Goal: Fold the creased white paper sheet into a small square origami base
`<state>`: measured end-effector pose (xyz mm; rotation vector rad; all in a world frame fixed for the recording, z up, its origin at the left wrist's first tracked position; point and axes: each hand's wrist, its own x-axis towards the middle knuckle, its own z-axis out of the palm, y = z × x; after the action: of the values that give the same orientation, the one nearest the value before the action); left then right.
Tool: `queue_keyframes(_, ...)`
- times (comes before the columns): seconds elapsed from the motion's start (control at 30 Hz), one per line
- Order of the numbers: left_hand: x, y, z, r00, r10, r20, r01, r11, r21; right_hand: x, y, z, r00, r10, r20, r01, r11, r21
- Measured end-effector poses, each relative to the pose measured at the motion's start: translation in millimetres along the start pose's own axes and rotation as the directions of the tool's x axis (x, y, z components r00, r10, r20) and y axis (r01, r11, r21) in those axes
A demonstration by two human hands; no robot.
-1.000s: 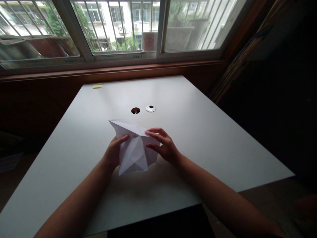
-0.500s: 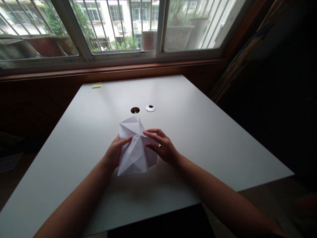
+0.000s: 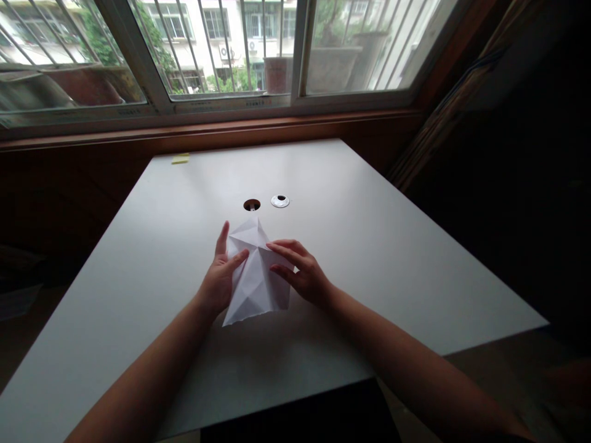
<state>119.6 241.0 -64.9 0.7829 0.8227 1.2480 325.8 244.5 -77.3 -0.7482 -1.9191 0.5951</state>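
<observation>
A creased, partly folded white sheet of paper (image 3: 256, 277) stands up in a peaked shape on the white table (image 3: 369, 258). My left hand (image 3: 219, 277) presses its left flap inward, one finger stretched up behind the paper and the thumb on the front crease. On the paper's right side rests my right hand (image 3: 302, 274), fingertips pinching the fold near the centre. Both hands grip the paper between them.
Beyond the paper, the table has a round cable hole (image 3: 252, 205) and a white grommet cap (image 3: 280, 201) beside it. A small yellow sticky note (image 3: 180, 159) lies at the far left edge. A barred window (image 3: 231, 49) runs along the back.
The paper's left flap, spread wide a second ago, has been folded inward and upward into a narrow peak. My left hand moved up along it, one finger now extended. My right hand barely moved.
</observation>
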Motion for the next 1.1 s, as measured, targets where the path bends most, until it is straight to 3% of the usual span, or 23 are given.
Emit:
queue_keyframes(0.2,1.2,4.0,-4.2,0.991,-0.135,-0.001,0.134,0.986,0.104,-0.4,0.0,2.2,0.999,0.011,0.04,-0.011,1.0,-0.015)
queue_keyframes(0.43,0.4,5.5,-1.2,0.991,-0.135,0.021,0.131,0.981,0.142,-2.4,1.7,5.0,0.989,0.076,0.13,-0.088,0.992,0.086)
queue_keyframes(0.7,1.2,6.3,-0.3,0.984,-0.143,0.11,0.117,0.971,0.21,-2.1,7.2,6.4,0.982,0.16,0.1,-0.176,0.967,0.183)
queue_keyframes(0.9,2.3,3.8,-1.6,0.992,-0.112,0.064,0.098,0.976,0.196,-1.5,6.5,7.0,0.986,0.143,0.09,-0.155,0.977,0.147)
queue_keyframes(1.1,-0.1,4.3,-0.3,0.987,-0.123,0.101,0.101,0.976,0.194,-1.2,2.6,8.9,0.988,0.136,0.074,-0.143,0.984,0.107)
